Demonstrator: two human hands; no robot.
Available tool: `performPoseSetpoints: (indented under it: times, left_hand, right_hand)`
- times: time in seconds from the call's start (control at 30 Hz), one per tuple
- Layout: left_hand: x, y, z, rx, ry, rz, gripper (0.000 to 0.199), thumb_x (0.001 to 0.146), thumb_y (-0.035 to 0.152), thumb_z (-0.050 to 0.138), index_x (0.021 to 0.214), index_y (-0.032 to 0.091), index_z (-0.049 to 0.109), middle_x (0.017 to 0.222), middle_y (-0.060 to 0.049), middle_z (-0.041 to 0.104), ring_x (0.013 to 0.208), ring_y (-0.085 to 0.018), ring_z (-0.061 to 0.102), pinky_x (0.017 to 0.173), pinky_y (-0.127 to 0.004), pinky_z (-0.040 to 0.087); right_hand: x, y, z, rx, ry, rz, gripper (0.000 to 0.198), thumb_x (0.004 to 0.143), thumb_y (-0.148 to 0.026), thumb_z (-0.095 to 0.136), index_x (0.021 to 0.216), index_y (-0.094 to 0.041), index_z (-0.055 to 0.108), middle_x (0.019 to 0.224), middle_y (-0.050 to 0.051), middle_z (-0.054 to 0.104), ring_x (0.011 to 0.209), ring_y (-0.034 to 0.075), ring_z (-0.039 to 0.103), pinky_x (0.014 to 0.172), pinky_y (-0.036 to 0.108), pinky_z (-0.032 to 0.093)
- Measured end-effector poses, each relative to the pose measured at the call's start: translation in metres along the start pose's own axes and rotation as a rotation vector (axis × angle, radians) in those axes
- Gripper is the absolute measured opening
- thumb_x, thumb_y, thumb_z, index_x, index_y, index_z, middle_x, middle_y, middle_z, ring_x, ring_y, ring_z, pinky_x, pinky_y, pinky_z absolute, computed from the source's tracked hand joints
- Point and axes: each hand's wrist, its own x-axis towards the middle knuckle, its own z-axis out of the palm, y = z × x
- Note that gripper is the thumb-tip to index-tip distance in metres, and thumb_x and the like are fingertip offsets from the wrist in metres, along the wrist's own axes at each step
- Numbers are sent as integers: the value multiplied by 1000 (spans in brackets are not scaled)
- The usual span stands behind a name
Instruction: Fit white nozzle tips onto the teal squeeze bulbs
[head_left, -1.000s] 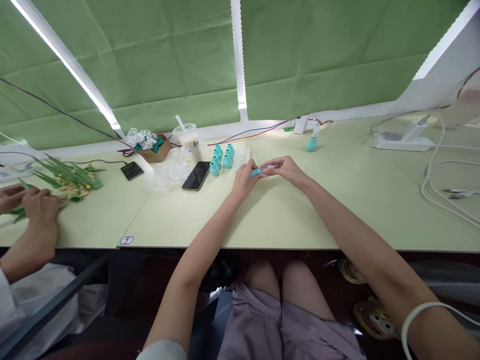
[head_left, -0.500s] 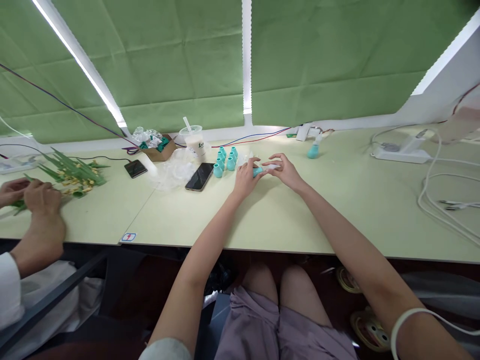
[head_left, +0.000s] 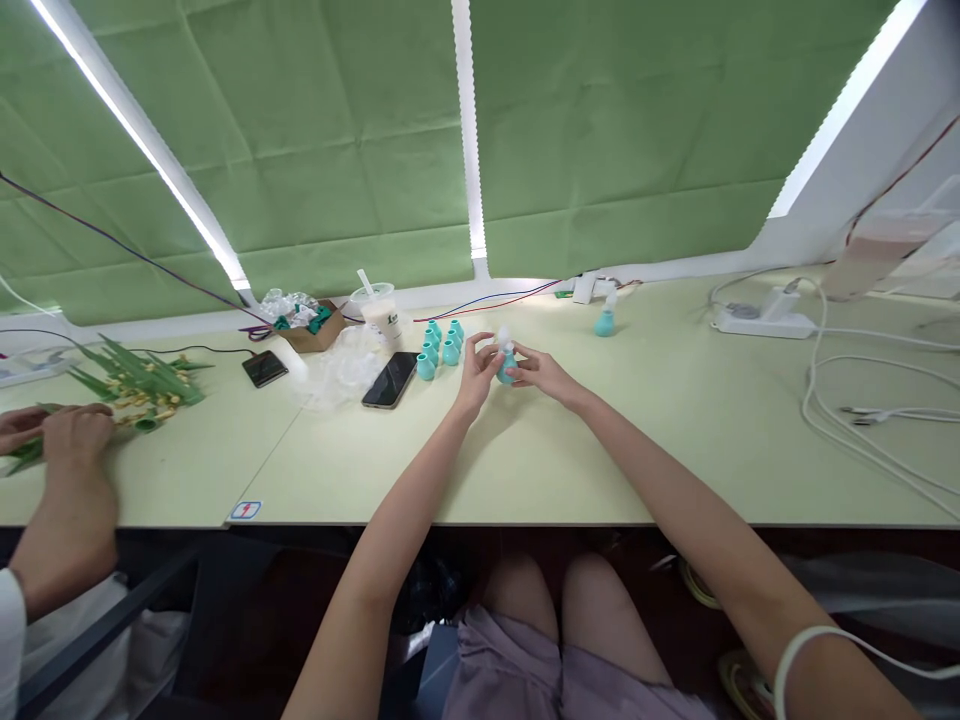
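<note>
Between my two hands a small turquoise bottle with a translucent white top (head_left: 507,367) is held upright, just above or on the table; I cannot tell which. My left hand (head_left: 478,372) grips it from the left with thumb and fingers. From the right, the fingers of my right hand (head_left: 538,371) close on its lower part. Left of my hands several turquoise bottles (head_left: 450,350) with open necks stand in two rows. Farther back on the right, another turquoise bottle (head_left: 604,322) with a white top stands by itself.
A phone (head_left: 390,380), crumpled clear plastic (head_left: 337,370), a drink cup (head_left: 382,312) and a cardboard box (head_left: 319,332) lie left. A co-worker's hands (head_left: 75,435) handle green stems (head_left: 150,385) farther left. At right are a power strip (head_left: 765,320) and white cables (head_left: 817,390).
The bottle has turned from lying sideways between my hands to upright, white top upward. My right hand has shifted from the white top to the turquoise body. The camera view has shifted slightly.
</note>
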Motion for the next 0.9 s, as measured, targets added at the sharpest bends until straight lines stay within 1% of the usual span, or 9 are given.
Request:
performPoseSetpoints:
  times: [0.07,0.17,0.3,0.43,0.6,0.67,0.73,0.83,0.9]
  left_hand:
    - [1,0,-1,71,12,30,46,80,45,61,114,26,38,112,-8,61,108,-23,58,88,-39,46]
    - [3,-1,-8,212,104,64,45,80,45,60,116,27,40,120,-8,58,119,-23,51,95,-41,42]
    - [9,-4,-24,326,271,73,37,85,45,54,114,25,42,118,-8,59,117,-22,51,97,-42,39]
    - [14,-9,-38,398,394,45,29,87,42,49,108,22,46,109,-8,62,109,-20,55,93,-39,41]
    - [17,-17,-50,492,423,35,25,87,40,47,103,21,49,102,-8,64,101,-19,58,86,-34,44]
    - [18,-19,-53,512,421,30,25,87,40,47,102,20,49,100,-8,64,98,-18,59,84,-32,44]
    - [18,-22,-55,530,415,30,25,87,40,47,101,19,50,99,-8,65,98,-18,59,83,-32,44]
    - [19,-24,-57,582,408,28,23,86,39,48,98,19,52,97,-7,65,96,-19,59,83,-33,44]
    - [19,-25,-58,616,395,34,22,86,39,48,97,19,53,96,-7,64,95,-20,59,83,-35,44]
  right_hand:
    - [-1,-2,-1,-25,-1,-9,62,66,-44,73,121,-21,59,96,3,70,93,20,63,83,37,54]
    - [1,-1,-7,-112,39,-33,49,61,-44,76,104,-20,69,98,3,70,88,21,65,77,35,55]
    - [10,7,-26,-222,255,-98,49,51,-44,81,92,-19,72,91,4,71,77,22,67,76,35,54]
    - [15,13,-54,-261,508,-102,43,56,-53,75,77,-16,71,73,4,69,67,21,65,67,34,55]
    - [11,12,-78,-120,592,-111,53,54,-51,75,96,-19,65,96,5,69,81,18,65,62,28,54]
    - [9,13,-83,-120,607,-78,53,56,-51,74,98,-19,64,97,6,69,84,18,64,64,29,54]
    - [7,15,-88,-213,652,-42,47,58,-51,73,92,-18,66,88,5,70,82,19,63,70,31,52]
    - [5,19,-97,-428,816,9,38,64,-52,67,80,-18,69,75,4,69,76,21,63,75,34,48]
    - [3,22,-104,-509,902,29,36,70,-51,62,81,-18,69,75,5,69,75,21,63,75,33,46]
